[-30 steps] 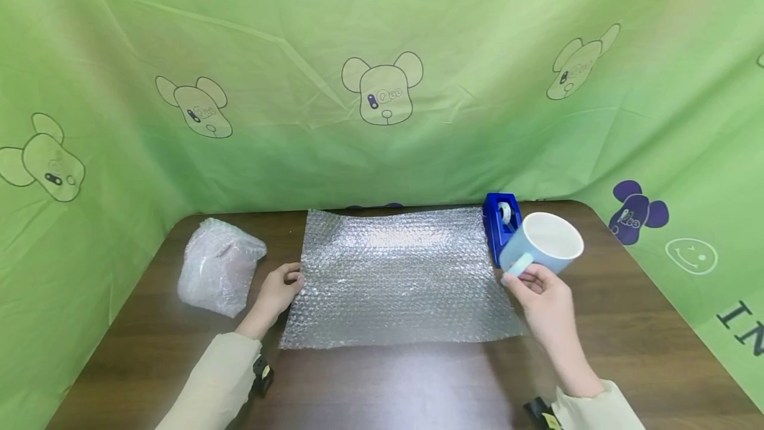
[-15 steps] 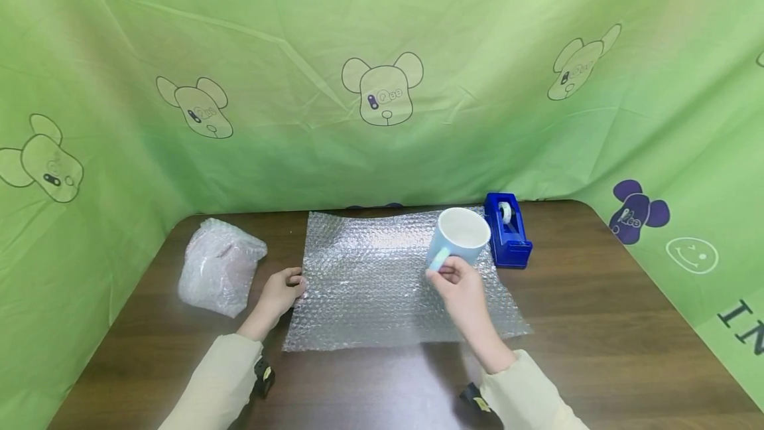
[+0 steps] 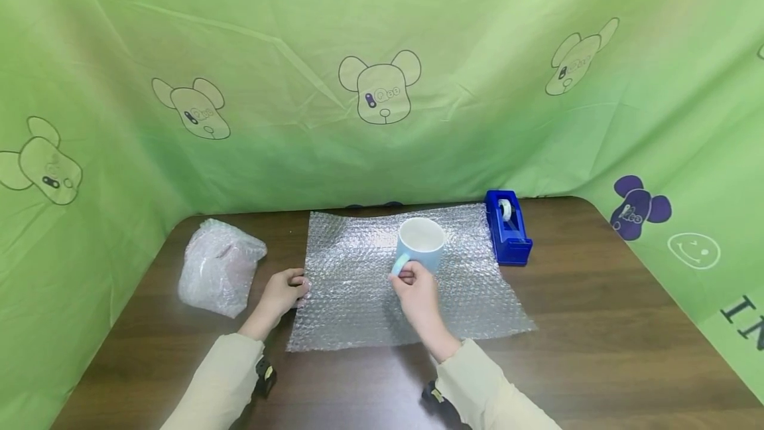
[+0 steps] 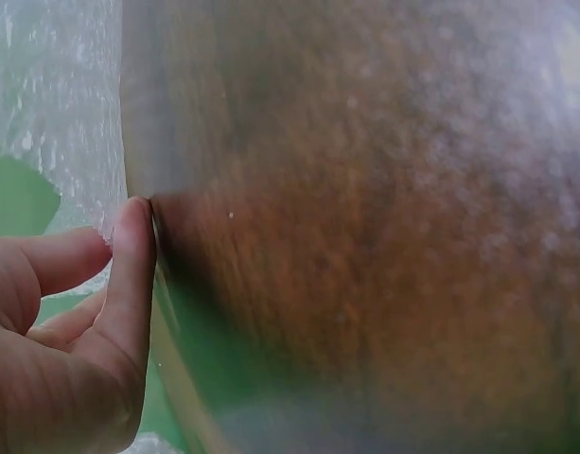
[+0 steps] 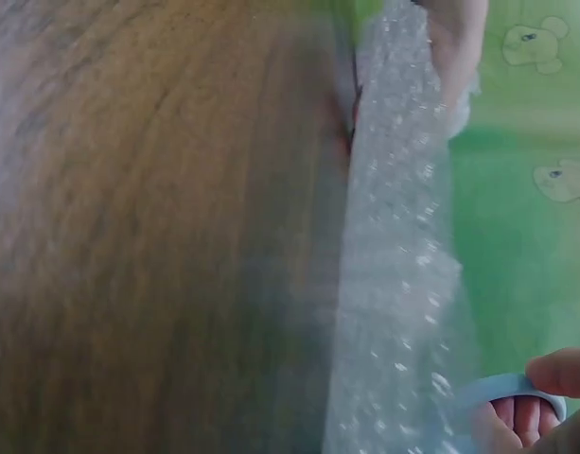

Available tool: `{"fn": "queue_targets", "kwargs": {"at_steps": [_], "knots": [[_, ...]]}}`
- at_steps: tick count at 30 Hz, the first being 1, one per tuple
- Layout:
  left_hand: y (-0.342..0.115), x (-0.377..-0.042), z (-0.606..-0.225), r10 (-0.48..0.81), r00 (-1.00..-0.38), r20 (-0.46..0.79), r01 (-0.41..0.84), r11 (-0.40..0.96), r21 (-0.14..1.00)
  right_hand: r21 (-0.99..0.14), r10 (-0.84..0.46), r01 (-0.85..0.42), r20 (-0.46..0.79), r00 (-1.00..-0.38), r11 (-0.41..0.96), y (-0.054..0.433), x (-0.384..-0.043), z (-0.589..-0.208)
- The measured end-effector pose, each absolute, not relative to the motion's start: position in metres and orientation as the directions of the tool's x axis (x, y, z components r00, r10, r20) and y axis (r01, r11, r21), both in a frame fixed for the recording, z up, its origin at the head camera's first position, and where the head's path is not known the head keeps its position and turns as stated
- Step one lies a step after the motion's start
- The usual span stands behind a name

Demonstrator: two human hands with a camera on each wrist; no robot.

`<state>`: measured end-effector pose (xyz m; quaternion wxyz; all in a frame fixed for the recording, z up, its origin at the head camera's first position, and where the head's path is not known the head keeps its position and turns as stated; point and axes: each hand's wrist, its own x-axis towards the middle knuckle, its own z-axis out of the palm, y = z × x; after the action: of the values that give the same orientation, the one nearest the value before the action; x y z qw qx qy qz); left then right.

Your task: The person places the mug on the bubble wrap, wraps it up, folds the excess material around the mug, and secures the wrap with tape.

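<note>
My right hand (image 3: 418,294) holds a light blue mug (image 3: 428,259) by its handle (image 5: 502,386). The mug is upright with its white inside facing up, over the middle of a sheet of bubble wrap (image 3: 352,314); whether its base touches the sheet cannot be told. At the sheet's left edge, my left hand (image 3: 280,294) pinches the border between thumb and forefinger. In the left wrist view those fingertips (image 4: 131,216) lie close together at the edge of the wrap, against the table surface.
A bundle in bubble wrap (image 3: 217,267) sits on the left of the brown wooden table (image 3: 603,324). A blue tape dispenser (image 3: 510,234) with a white roll stands at the sheet's right edge. A green printed curtain (image 3: 286,144) hangs behind the table and along its sides.
My right hand has carried the mug leftward from beside the tape dispenser to over the sheet's middle. My left hand and the sheet have shifted slightly right.
</note>
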<state>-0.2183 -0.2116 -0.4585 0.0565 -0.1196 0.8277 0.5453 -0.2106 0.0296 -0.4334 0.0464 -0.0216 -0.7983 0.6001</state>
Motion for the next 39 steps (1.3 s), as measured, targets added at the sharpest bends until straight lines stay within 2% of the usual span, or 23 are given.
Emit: {"fn": "queue_targets", "kwargs": {"at_steps": [21, 39], "knots": [[-0.211, -0.22, -0.461, -0.115, -0.97, -0.214, -0.241, 0.339, 0.91, -0.94, 0.096, -0.031, 0.068, -0.993, 0.34, 0.019, -0.21, -0.451], [-0.214, -0.221, -0.464, -0.123, -0.968, -0.219, -0.248, 0.344, 0.906, -0.953, 0.056, -0.042, 0.061, -0.997, 0.3, 0.017, -0.209, -0.458]]}}
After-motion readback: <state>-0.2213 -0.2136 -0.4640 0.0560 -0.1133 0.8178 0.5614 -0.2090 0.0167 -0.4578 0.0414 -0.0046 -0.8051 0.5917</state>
